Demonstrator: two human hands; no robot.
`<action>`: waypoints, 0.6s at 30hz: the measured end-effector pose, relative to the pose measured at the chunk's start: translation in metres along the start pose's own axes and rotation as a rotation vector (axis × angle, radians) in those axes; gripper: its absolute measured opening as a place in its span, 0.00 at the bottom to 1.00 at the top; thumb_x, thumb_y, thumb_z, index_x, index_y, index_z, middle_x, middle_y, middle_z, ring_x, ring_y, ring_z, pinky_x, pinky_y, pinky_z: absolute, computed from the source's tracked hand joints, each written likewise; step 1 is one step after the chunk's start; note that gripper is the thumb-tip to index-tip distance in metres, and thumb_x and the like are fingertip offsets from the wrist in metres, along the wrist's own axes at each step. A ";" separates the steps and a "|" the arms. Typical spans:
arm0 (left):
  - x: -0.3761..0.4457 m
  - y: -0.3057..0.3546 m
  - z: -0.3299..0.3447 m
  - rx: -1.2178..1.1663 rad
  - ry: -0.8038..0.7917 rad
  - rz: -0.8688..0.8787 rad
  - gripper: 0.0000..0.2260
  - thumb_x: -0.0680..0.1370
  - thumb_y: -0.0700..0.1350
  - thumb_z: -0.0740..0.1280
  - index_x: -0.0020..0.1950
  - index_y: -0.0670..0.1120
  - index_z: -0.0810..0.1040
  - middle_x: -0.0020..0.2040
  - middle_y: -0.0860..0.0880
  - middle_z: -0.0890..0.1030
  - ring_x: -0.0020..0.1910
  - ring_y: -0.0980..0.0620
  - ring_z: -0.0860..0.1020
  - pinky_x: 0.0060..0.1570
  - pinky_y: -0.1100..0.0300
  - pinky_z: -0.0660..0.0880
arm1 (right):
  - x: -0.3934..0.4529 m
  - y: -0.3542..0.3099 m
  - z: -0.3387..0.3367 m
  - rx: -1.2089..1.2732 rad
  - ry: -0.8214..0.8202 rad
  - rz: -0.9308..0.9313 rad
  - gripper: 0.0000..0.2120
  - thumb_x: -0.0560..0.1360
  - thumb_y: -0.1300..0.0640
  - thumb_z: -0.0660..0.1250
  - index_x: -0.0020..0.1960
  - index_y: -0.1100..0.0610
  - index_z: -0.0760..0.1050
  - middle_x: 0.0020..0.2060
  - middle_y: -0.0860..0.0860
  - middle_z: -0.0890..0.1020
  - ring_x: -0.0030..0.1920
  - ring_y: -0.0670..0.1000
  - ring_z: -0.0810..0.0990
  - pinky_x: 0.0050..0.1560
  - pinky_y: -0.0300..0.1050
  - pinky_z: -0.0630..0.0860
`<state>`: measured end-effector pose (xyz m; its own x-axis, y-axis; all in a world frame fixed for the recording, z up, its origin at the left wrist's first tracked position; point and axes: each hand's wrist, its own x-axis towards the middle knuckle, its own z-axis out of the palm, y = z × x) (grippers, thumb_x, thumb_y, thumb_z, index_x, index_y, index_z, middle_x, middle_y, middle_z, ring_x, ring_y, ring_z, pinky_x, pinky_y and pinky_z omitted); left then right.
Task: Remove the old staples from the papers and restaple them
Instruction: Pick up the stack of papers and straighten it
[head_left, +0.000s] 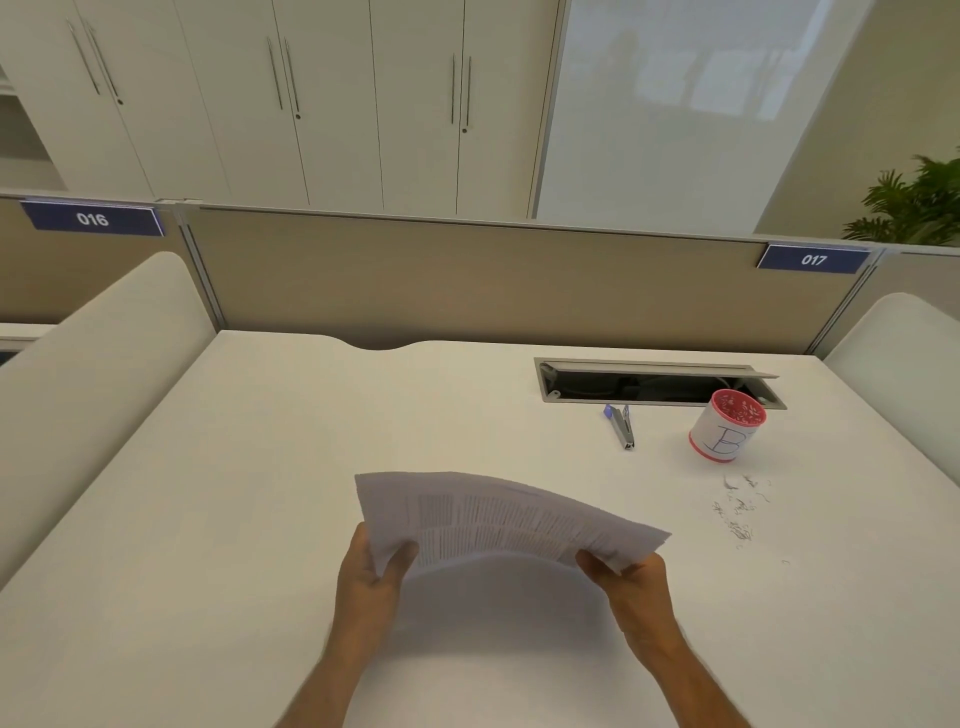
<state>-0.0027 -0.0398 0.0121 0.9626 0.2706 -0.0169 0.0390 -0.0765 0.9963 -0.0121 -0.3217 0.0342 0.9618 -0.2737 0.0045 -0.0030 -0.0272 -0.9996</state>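
Grip, two bare hands: left hand (371, 571) pinches the near left corner of the papers (498, 519), thumb on top and fingers curled beneath; right hand (631, 574) pinches the near right corner the same way, thumb on the upper sheet. Papers: a printed stack, several sheets, held above the counter (260, 493) and bowed upward in the middle, far edge fanned slightly, dense lines of text on the top page; soft shadow cast on the counter directly below. Both forearms enter from the near edge of the view, converging on the stack. Stapler (622, 426): grey with a blue end, lying on the counter beyond and to the right of the papers, well apart from either hand. Cup (724, 431): white body, red rim and base, a handwritten "B" on its side, standing upright right of the stapler, holding small red and white pieces too fine to identify. Loose staples (740, 512): scattered dark bent wires on the counter, nearer than the cup, right of the papers. Cable hatch (654, 384): rectangular recess at the far right of the counter, lid raised, just behind the cup. Partition (467, 280): beige panel behind the counter, blue labels "016" (92, 219) and "017" (813, 259). Cabinets (311, 104): white doors beyond. Plant (914, 208): far right.
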 end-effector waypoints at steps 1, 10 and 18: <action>0.000 0.000 0.001 0.005 0.001 -0.001 0.17 0.76 0.39 0.71 0.58 0.58 0.75 0.52 0.56 0.83 0.51 0.61 0.80 0.51 0.57 0.76 | 0.000 0.000 0.000 0.000 -0.003 0.001 0.19 0.70 0.72 0.72 0.49 0.48 0.79 0.42 0.47 0.86 0.46 0.52 0.83 0.45 0.43 0.82; 0.000 0.005 0.006 0.010 0.001 -0.062 0.15 0.77 0.37 0.69 0.53 0.59 0.76 0.47 0.59 0.83 0.49 0.59 0.80 0.46 0.60 0.77 | 0.008 -0.009 -0.008 -0.032 -0.082 0.041 0.12 0.70 0.67 0.73 0.49 0.54 0.82 0.44 0.49 0.87 0.47 0.52 0.85 0.45 0.44 0.82; 0.002 0.010 0.018 -0.194 0.117 -0.228 0.10 0.77 0.39 0.69 0.54 0.53 0.76 0.49 0.55 0.82 0.48 0.52 0.81 0.47 0.53 0.78 | 0.018 -0.016 -0.031 0.202 -0.099 0.363 0.29 0.58 0.59 0.80 0.56 0.66 0.78 0.44 0.61 0.85 0.42 0.58 0.84 0.42 0.48 0.82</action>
<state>0.0042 -0.0569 0.0201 0.8970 0.3691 -0.2433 0.1879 0.1798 0.9656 -0.0028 -0.3563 0.0514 0.9299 -0.1367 -0.3414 -0.3022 0.2451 -0.9212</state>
